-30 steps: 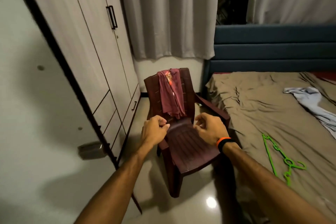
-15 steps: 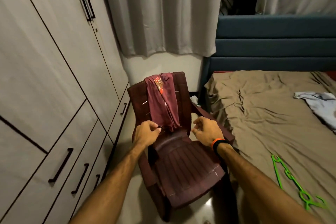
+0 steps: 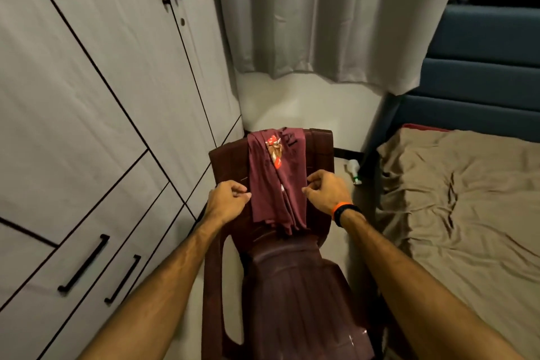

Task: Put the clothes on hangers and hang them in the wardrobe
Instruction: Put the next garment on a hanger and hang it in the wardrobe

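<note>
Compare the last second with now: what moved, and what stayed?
The person stepped closer to the chair. Both hands advanced from over the seat to the shirt: left hand at its left edge, right hand at its right edge; a grip isn't clear. The shirt stays draped over the backrest, the wardrobe closed.

Both arms reach forward, the left hand [image 3: 226,201] and right hand [image 3: 327,191] level with each other and a little apart, fingers curled inward, thumbs toward fingertips.

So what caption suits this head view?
Both hands reach the maroon printed T-shirt draped over a plastic chair.
</note>
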